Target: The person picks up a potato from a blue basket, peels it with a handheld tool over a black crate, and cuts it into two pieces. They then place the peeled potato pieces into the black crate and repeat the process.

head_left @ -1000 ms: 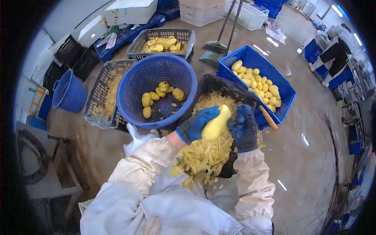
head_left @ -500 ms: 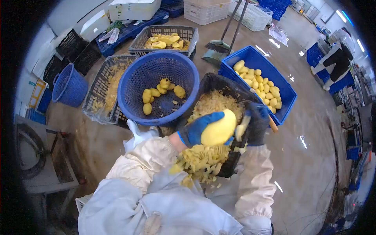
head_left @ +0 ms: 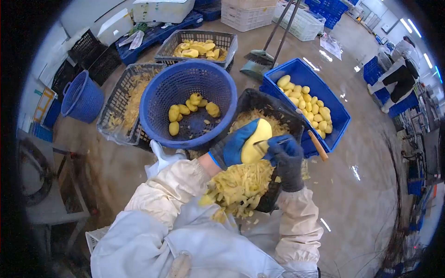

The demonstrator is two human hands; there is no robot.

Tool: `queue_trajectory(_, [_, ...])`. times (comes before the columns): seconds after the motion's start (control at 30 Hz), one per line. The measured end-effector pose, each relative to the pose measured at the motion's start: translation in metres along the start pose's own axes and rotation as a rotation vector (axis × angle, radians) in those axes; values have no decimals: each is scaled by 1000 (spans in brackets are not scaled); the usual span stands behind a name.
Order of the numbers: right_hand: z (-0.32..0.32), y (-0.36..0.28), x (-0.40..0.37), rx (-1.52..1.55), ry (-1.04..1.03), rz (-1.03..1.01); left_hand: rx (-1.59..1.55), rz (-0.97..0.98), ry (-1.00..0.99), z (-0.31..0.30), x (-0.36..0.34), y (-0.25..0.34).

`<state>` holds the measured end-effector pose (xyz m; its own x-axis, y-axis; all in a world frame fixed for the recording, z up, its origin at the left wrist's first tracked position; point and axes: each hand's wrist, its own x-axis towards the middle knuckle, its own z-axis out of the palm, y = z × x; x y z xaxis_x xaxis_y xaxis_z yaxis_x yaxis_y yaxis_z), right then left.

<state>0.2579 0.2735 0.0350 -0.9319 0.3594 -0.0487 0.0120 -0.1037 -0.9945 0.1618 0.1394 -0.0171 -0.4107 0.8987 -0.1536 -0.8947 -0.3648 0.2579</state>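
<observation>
My left hand, in a blue and dark glove, is wrapped round a large peeled yellow potato. In my right hand, also gloved, is a peeler. Its thin metal end is against the right side of the potato, and the handle is hidden in my fingers. Below both hands lies a heap of yellow peelings, on and beside a dark crate lined with black plastic. A wooden handle sticks out just right of my right hand, by the blue bin.
Ahead is a blue round basket with several potatoes. A blue bin of peeled potatoes stands at right. Crates of peelings and cut pieces lie beyond, near a broom and dustpan. Another person works far right.
My right hand has come down and left, bringing the peeler against the potato. The potato has tipped more upright in my left hand. The wooden handle beside the bin shows more fully.
</observation>
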Motion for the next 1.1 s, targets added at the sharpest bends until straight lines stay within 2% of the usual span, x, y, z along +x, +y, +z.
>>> queue_trajectory(0.03, [2,1,-2,-123,-71,8,64,22,-17,1,0,-2])
queue_trajectory(0.07, [1,2,-1,-122,-66,10,127,43,-31,2,-1,-4])
queue_trajectory(0.13, [-3,8,7,-71,37,-131,154,7,-14,5,0,-8])
queue_trajectory(0.2, [-10,9,13,-59,107,-82,156,62,22,22,-6,-12])
queue_trajectory(0.23, [-10,10,13,-35,90,-59,205,15,-122,8,-1,-8])
queue_trajectory(0.27, [-11,9,13,-12,73,-37,205,13,-124,13,-3,-8])
queue_trajectory(0.37, [-13,5,14,-26,50,-6,188,-6,-14,22,-7,-10])
queue_trajectory(0.43, [-19,10,21,-19,59,-12,451,82,-228,13,-4,-12])
queue_trajectory(0.47, [-30,21,31,-265,222,-341,452,80,-229,15,-7,-13])
queue_trajectory(0.5, [-45,25,37,-386,291,-514,413,52,-155,19,-12,-15])
queue_trajectory(0.53, [-60,30,43,-513,385,-680,375,28,-85,23,-16,-14])
queue_trajectory(0.57, [-80,28,48,-625,406,-688,194,-31,-74,25,-17,-10])
queue_trajectory(0.6, [-74,15,43,-263,329,-457,204,-25,-85,25,-14,-4])
queue_trajectory(0.63, [-68,1,38,118,333,-235,68,-5,-97,20,-8,1])
queue_trajectory(0.67, [-58,4,32,116,323,-249,-69,16,-110,14,-3,7])
queue_trajectory(0.73, [-42,13,24,222,111,-126,-24,62,-72,-1,6,14])
queue_trajectory(0.8, [-17,5,10,180,81,-100,-14,148,41,-1,8,15])
queue_trajectory(0.87, [9,7,-2,140,57,-65,-60,145,71,1,4,18])
queue_trajectory(0.93, [27,15,-9,26,-51,-79,-62,16,-40,-11,8,20])
queue_trajectory(0.97, [20,26,-1,-51,-47,-112,-100,-81,-81,-15,9,21])
queue_trajectory(1.0, [11,27,7,-49,-41,-108,-101,-88,-78,-13,7,18])
queue_trajectory(1.07, [-13,24,24,157,170,-153,133,42,105,-4,2,9])
queue_trajectory(1.1, [-32,23,33,155,171,-149,151,46,41,11,-4,5])
